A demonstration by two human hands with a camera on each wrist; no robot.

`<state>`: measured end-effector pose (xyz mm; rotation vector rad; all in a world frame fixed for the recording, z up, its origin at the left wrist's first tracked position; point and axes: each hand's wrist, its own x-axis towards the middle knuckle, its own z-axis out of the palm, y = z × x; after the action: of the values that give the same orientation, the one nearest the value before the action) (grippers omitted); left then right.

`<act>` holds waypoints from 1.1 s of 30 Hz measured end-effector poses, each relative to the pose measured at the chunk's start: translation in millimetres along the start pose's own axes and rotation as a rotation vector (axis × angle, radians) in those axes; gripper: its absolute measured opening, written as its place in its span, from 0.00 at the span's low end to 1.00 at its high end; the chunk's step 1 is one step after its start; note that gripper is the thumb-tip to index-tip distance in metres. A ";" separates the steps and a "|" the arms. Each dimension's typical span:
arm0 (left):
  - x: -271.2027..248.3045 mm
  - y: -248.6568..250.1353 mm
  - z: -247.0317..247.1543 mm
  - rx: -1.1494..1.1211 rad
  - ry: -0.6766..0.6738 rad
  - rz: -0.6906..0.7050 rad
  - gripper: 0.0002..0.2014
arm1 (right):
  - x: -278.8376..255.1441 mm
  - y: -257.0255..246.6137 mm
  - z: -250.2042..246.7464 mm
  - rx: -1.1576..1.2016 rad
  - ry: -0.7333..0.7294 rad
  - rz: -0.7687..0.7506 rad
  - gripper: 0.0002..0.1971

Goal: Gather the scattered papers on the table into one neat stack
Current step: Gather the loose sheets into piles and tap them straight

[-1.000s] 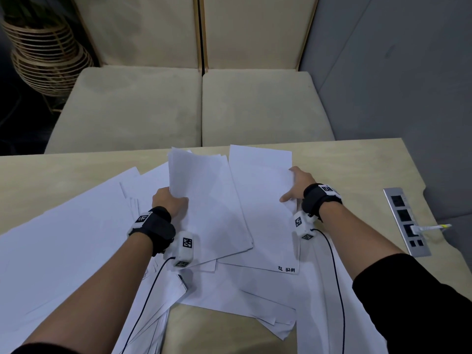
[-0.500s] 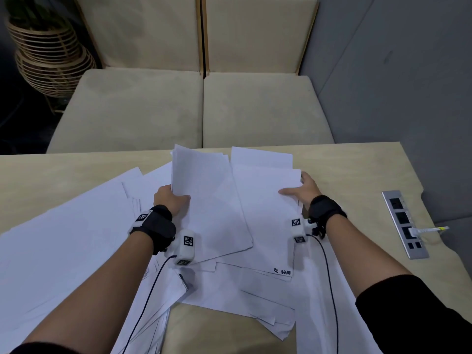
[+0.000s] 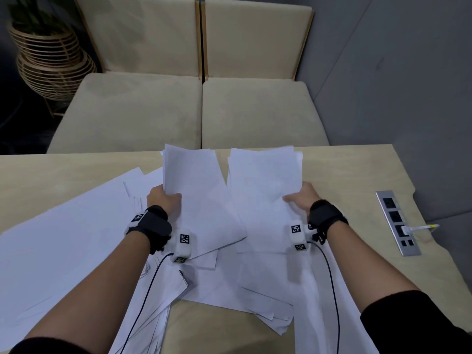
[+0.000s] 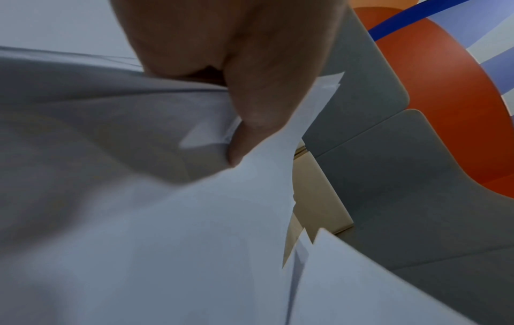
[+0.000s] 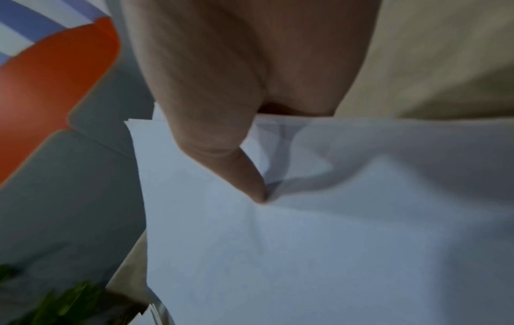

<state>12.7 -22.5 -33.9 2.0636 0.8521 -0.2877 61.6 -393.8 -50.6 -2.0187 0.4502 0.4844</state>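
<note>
Left hand pinches a sheaf by its left edge, thumb on top; right hand pinches a second sheaf by its right edge. Both sit over loose papers mid-table, toward the far edge. Since earlier, the right sheaf has lifted.

White papers on a pale wood counter; beige cushions; black wristbands with checkered tags.

White papers scattered, overlapping on table.
</note>
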 end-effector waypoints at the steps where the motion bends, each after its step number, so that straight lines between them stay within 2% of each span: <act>1: 0.1 -2.0 -1.5 0.002 -0.001 -0.004 0.09 | -2.4 -11.7 -7.3 -0.010 0.058 -0.051 0.17; 3: -1.5 -5.6 -3.3 -0.008 -0.003 -0.004 0.09 | -4.1 -34.2 -21.9 -0.034 0.116 -0.135 0.16; 6: -2.8 -10.4 -4.3 -0.037 -0.007 -0.022 0.06 | -8.2 -71.5 -42.0 -0.071 0.107 -0.195 0.13; 8: -3.9 -10.8 -3.8 -0.053 -0.030 -0.024 0.05 | -8.5 -90.8 -47.7 -0.071 0.097 -0.208 0.15; 12: -6.2 -8.3 4.2 -0.192 -0.200 -0.016 0.10 | -3.5 -106.2 -27.5 -0.198 -0.028 -0.195 0.17; 14: -13.6 -4.1 11.0 -0.257 -0.287 -0.020 0.12 | -2.6 -101.5 -5.3 -0.290 -0.061 -0.178 0.13; 16: -17.6 -1.9 18.2 -0.312 -0.351 -0.027 0.16 | 0.7 -86.7 18.2 -0.291 -0.075 -0.130 0.13; 19: -19.8 1.7 23.8 -0.453 -0.384 -0.090 0.21 | 3.9 -55.7 50.2 -0.207 -0.137 -0.004 0.22; 22: -19.8 3.6 28.1 -0.481 -0.399 -0.105 0.28 | 5.7 -31.6 74.4 -0.206 -0.106 0.115 0.34; 25: -20.3 1.6 35.3 -0.464 -0.391 -0.037 0.20 | 3.9 -28.2 93.1 -0.183 -0.079 0.114 0.38; 27: -19.2 0.0 39.2 -0.420 -0.367 0.003 0.21 | 1.8 -31.7 103.7 -0.156 -0.166 0.072 0.33; 30: -18.7 2.0 41.1 -0.389 -0.318 0.048 0.21 | -1.3 -35.3 112.7 -0.286 -0.247 0.015 0.29; 33: -19.6 4.5 35.0 -0.393 -0.328 0.110 0.15 | -4.1 -34.6 109.1 -0.226 -0.085 0.015 0.41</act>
<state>4.9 -61.2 -42.5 1.6329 0.5426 -0.3557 59.1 -281.2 -71.7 -2.2026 0.3718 0.6518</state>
